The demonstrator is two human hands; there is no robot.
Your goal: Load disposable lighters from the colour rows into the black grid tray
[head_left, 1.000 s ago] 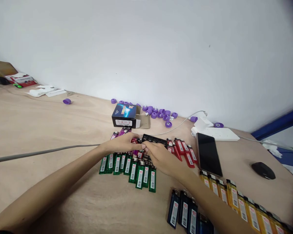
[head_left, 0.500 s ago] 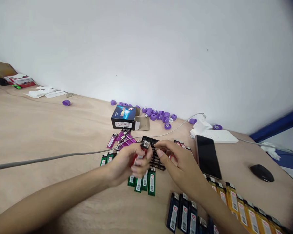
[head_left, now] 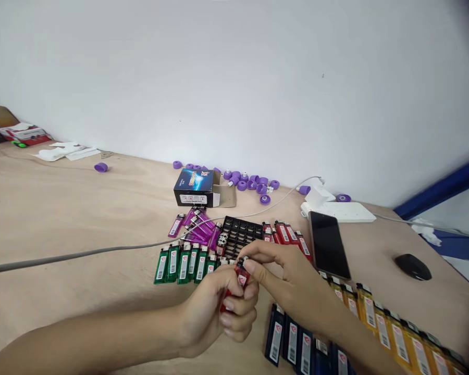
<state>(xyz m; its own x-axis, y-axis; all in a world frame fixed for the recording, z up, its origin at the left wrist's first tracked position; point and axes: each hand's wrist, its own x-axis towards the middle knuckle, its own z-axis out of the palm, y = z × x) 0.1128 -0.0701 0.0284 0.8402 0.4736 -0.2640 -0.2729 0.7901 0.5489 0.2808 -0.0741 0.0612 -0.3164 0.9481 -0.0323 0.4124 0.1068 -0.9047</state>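
My left hand (head_left: 203, 312) is closed round a red lighter (head_left: 242, 279), its metal top pointing up. The thumb and forefinger of my right hand (head_left: 291, 273) pinch at the lighter's top end. Just beyond the hands lies a black slotted tray (head_left: 244, 232), its near edge partly hidden by my fingers. A red lighter (head_left: 221, 245) with a metal top stands at the tray's left edge. Green lighters (head_left: 183, 265) lie in a row to the left, purple lighters (head_left: 203, 229) in a loose heap behind them. More red lighters (head_left: 282, 233) lie right of the tray.
Dark blue lighters (head_left: 292, 344) and yellow lighters (head_left: 383, 330) line the near right. A phone (head_left: 329, 245), mouse (head_left: 413, 266) and power strip (head_left: 349, 211) lie farther right. An opened box (head_left: 195, 188) and purple caps (head_left: 252, 185) sit near the wall. A grey cable (head_left: 101, 251) crosses the table.
My left hand has brought the red lighter down and nearer to me. My right fingers have closed in on its top. More of the tray and the green lighters shows.
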